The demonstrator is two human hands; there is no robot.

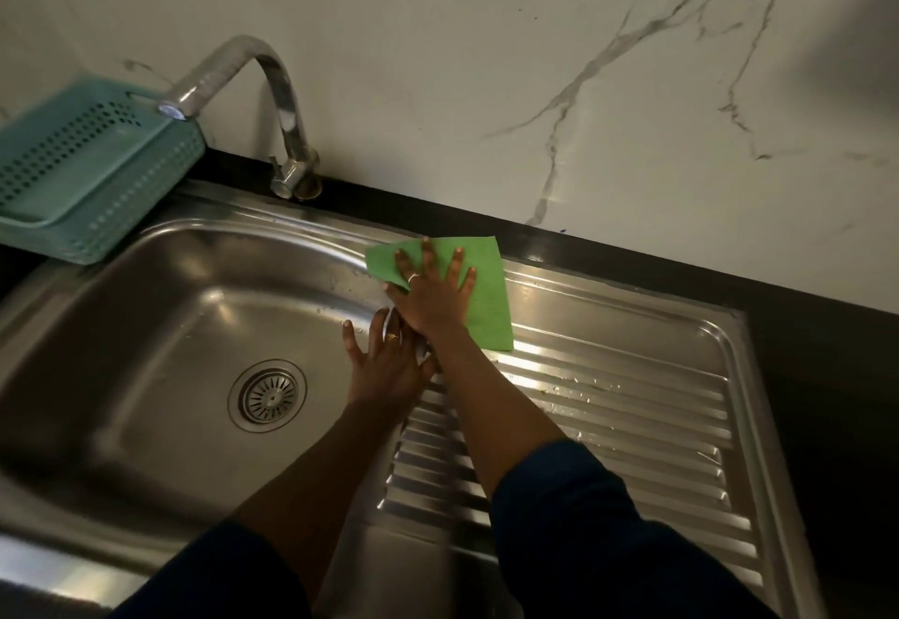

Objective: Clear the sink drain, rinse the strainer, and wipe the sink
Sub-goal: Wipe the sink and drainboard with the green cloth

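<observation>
Nearest the camera, two forearms in dark sleeves (559,521) reach in over the ribbed drainboard (632,424), which has a few water drops on it approx. mid-way along. The left hand (384,365) lies w/ fingers straight and spread wide on the ridge btwn the steel sink (146,326) and the drainboard, holding nothing; its fingertips are partly tucked under the right wrist. To its left, the round strainer (267,395) sits seated in the drain at the basin's bottom.

Just beyond, the right hand (433,292) is flat, fingers splayed wide, palm pressing down on a green cloth (486,297). The cloth lies spread at the drainboard's far corner, one edge lapping the sink rim.

Further back: a strip of black worktop (827,375), a curved chrome tap (272,83) w/ its spout swung left, and a teal perforated basket (82,171) at the sink's far-left corner. Behind all, a white marble-veined wall (486,59).
</observation>
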